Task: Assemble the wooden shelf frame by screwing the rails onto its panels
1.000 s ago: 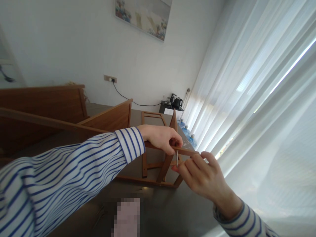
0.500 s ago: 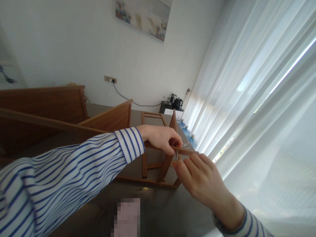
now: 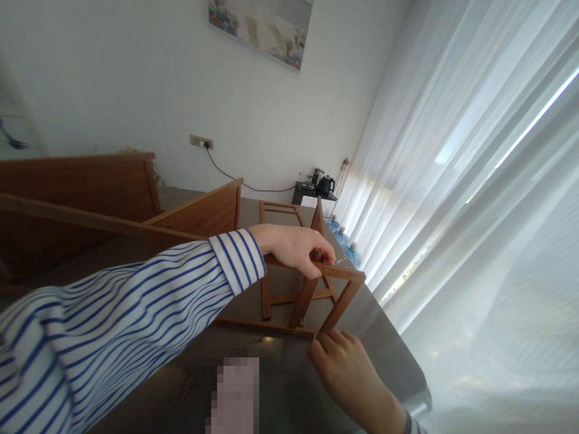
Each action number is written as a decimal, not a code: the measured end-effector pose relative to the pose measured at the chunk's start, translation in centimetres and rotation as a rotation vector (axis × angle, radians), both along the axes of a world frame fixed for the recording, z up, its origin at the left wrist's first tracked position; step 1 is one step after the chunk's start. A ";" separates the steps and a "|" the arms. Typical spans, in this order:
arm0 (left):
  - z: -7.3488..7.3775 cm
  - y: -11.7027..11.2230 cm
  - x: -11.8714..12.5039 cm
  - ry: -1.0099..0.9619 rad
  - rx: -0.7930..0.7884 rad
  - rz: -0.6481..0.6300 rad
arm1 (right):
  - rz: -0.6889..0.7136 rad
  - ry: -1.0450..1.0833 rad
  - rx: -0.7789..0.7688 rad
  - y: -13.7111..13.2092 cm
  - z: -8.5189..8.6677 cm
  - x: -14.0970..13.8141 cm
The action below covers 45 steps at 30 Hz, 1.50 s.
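Note:
My left hand (image 3: 296,248) reaches across a brown wooden frame (image 3: 346,273) and grips its upper rail, thumb in front and fingers curled behind. A small hole or fitting shows in that rail just right of the thumb. Lower down, my right hand (image 3: 346,367) is closed in a pinch beside the frame's bottom rail (image 3: 266,327). A slim metal piece (image 3: 315,337) peeks out at its fingertips; most of it is covered, so whether it is a bolt or a tool I cannot tell.
Upright wooden panels (image 3: 199,208) extend leftward from the frame. Behind it, a lighter slatted frame (image 3: 265,241) lies on the grey table (image 3: 384,343). A black kettle (image 3: 325,184), blue water bottles (image 3: 351,253) and white curtains (image 3: 429,181) are beyond. Small metal pieces (image 3: 183,389) lie nearer me.
My right hand has come down from the upper rail to beside the bottom rail, carrying the slim metal piece away from the upper hole. My left hand keeps its hold.

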<state>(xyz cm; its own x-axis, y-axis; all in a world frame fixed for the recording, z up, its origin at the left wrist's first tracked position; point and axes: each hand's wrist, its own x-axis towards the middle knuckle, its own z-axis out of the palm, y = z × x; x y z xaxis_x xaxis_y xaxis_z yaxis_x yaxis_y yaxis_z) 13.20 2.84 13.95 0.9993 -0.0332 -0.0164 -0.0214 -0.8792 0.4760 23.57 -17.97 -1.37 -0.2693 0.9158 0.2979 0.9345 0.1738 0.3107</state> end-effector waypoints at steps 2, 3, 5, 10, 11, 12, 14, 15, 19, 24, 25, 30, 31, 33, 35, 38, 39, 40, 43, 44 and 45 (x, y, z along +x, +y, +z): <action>0.0 -0.2 -0.2 -0.009 0.021 0.019 | -0.059 0.014 -0.021 0.0 -2.8 0.2; 0.0 -0.3 -0.4 -0.015 0.031 0.028 | -0.081 0.027 -0.030 -0.1 -3.9 0.2; 0.0 -0.6 -0.6 -0.026 0.052 0.044 | -0.125 0.073 -0.042 -0.1 -5.4 0.1; 0.1 -1.5 -1.3 -0.030 0.127 0.085 | -0.191 0.239 -0.039 -0.7 -6.7 0.3; 0.0 -1.7 -1.4 -0.037 0.149 0.092 | -0.189 0.290 -0.031 -1.0 -6.7 0.6; -0.1 -1.9 -1.5 -0.048 0.176 0.098 | -0.197 0.352 -0.011 -1.2 -6.7 1.0; -0.5 -2.2 -1.6 -0.075 0.253 0.104 | -0.267 0.511 0.073 -1.5 -6.5 2.1; -0.7 -2.4 -1.7 -0.095 0.307 0.109 | -0.323 0.604 0.134 -1.5 -6.3 2.7; -2.2 -3.6 -2.2 -0.271 0.598 0.146 | -0.387 0.930 0.219 0.0 -5.8 4.5; -6.4 -5.5 -5.9 -0.585 0.747 0.237 | -0.277 1.065 0.082 2.2 -6.3 4.3; -7.6 -5.6 -6.9 -0.582 0.708 0.263 | -0.274 1.076 0.086 2.3 -6.5 4.2; -14.7 -3.1 -9.8 -0.260 0.487 0.458 | -0.276 1.129 0.118 2.3 -7.3 4.3; -15.9 -2.5 -9.9 -0.223 0.484 0.485 | -0.277 1.140 0.124 2.4 -7.3 4.4; -17.7 -1.5 -9.6 -0.140 0.476 0.506 | -0.280 1.165 0.133 2.6 -7.4 4.6; -18.8 -1.1 -9.0 -0.074 0.456 0.494 | -0.284 1.195 0.137 2.9 -7.3 4.7; -19.6 -1.2 -8.3 -0.042 0.474 0.472 | -0.283 1.253 0.124 3.3 -7.0 4.8; -19.8 -1.4 -8.3 -0.044 0.488 0.469 | -0.277 1.278 0.114 3.3 -6.9 4.9; -19.9 -1.5 -8.2 -0.047 0.501 0.465 | -0.267 1.306 0.099 3.4 -6.6 5.0; -20.0 -1.6 -8.5 -0.044 0.521 0.453 | -0.202 1.413 0.004 3.2 -5.5 6.0; -20.0 -1.6 -8.6 -0.044 0.518 0.447 | -0.174 1.455 -0.042 3.1 -5.2 6.5; -20.1 -1.5 -8.8 -0.045 0.511 0.439 | -0.148 1.497 -0.087 3.1 -4.9 7.1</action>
<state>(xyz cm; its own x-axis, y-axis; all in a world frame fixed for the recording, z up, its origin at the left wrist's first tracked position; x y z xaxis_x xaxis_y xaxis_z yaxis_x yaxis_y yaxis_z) 4.42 1.30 -6.11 0.9183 0.3773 0.1200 0.3795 -0.9252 0.0046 30.65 -14.88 -6.26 0.3194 0.9356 0.1504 0.3796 0.0191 -0.9250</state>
